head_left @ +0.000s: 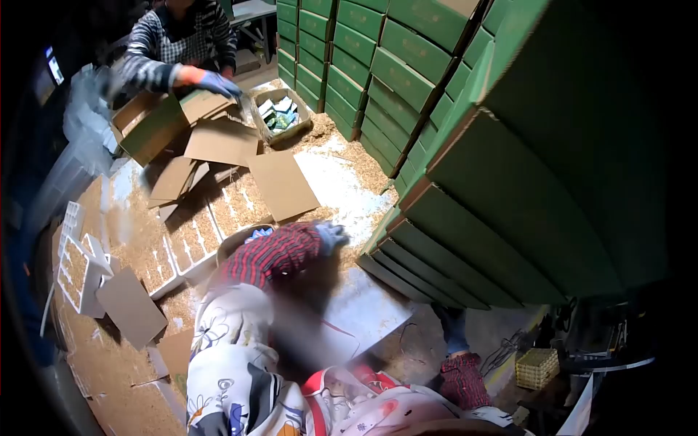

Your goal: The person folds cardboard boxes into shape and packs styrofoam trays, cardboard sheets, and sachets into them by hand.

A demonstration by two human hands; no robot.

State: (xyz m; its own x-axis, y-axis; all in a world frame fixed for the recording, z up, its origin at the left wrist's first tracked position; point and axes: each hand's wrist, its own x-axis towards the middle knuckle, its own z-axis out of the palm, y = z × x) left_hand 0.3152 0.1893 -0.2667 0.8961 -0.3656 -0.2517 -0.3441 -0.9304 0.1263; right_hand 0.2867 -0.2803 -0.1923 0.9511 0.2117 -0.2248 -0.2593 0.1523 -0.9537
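My left hand (331, 237), in a light blue glove, is stretched out over the tabletop with its fingers apart and nothing visible in it. White surface and scattered sawdust (371, 156) lie just beyond it. Beside my forearm is a round container (231, 240) with something blue in it, partly covered by my plaid sleeve. What looks like my right hand (454, 330), in a dark blue glove, reaches low under the tall stack of green boxes (502, 211). Its fingers are hidden, so its grip does not show.
Loose cardboard pieces (283, 185) lie over white trays of sawdust (193, 236). Across the table, a person (182, 43) with gloves handles cardboard near an open box (156, 127). A carton of small packets (280, 116) stands farther back. A yellow basket (536, 368) sits at lower right.
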